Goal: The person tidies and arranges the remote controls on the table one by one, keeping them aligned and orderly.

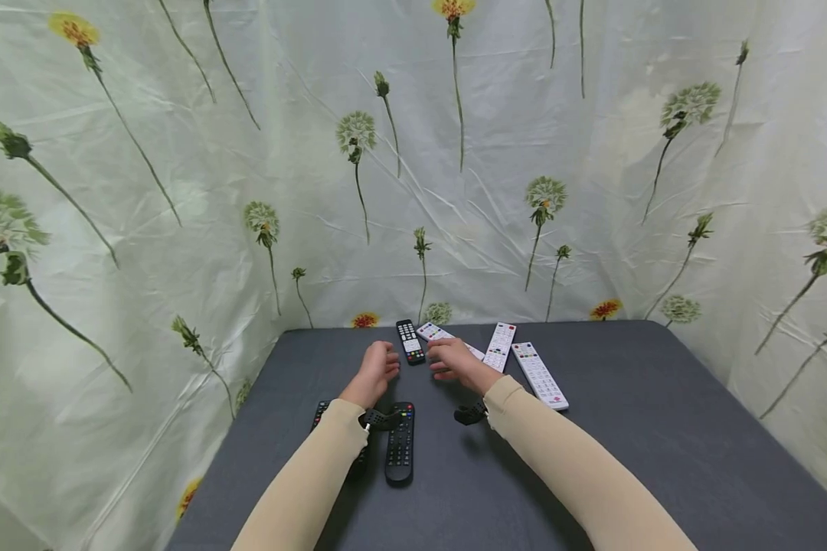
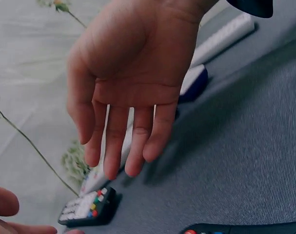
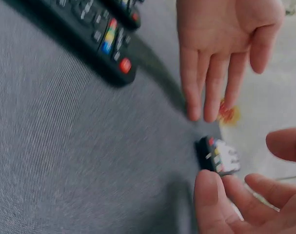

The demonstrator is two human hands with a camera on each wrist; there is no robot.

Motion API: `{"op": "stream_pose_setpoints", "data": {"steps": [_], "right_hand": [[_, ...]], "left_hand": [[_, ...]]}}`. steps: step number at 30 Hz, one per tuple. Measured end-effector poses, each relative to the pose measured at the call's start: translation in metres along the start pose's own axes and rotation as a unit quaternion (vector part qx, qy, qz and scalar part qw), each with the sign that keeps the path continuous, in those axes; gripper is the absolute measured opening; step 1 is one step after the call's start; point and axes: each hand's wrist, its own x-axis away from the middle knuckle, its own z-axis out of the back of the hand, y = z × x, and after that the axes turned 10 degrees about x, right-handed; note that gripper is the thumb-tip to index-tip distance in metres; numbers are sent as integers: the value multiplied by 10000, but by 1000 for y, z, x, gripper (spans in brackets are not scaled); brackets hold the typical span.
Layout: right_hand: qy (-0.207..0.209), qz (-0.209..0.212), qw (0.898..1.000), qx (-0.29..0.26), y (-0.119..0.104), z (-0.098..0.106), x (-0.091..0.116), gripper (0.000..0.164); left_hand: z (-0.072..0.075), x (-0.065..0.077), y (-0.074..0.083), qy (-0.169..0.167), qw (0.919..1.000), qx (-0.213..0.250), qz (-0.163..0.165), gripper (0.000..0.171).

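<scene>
In the head view my left hand (image 1: 376, 370) hovers over the table's far half, fingers relaxed, holding nothing. Facing it, my right hand (image 1: 460, 366) is also raised and empty, its fingers loosely extended. Between and just beyond them lies a black remote control (image 1: 410, 342) with light and coloured buttons. Behind and beside the right hand lie white remote controls, one partly hidden by it (image 1: 433, 331), a second (image 1: 501, 343) slanting, and a third (image 1: 540, 375) farther right. The left wrist view shows the right hand (image 2: 133, 87) palm-on, with slightly spread fingers.
A black remote control (image 1: 400, 448) lies by the left wrist; another (image 1: 320, 412) is mostly hidden under the left forearm. The dark grey table (image 1: 661, 428) ends at a flower-patterned curtain (image 1: 482, 229). Both wrists wear black straps.
</scene>
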Motion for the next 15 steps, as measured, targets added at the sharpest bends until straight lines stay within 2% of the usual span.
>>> {"op": "stream_pose_setpoints", "data": {"steps": [4,9,15], "right_hand": [[-142,-176,9997,118,1,-7,-5,61],[-350,-105,9993,42,9,-8,-13,68],[-487,2,9988,-9,13,-10,-12,67]], "left_hand": [[1,-9,-6,2,10000,26,21,54],[1,-20,-12,-110,9999,51,107,56],[3,-22,-15,-165,9998,-23,136,56]]}}
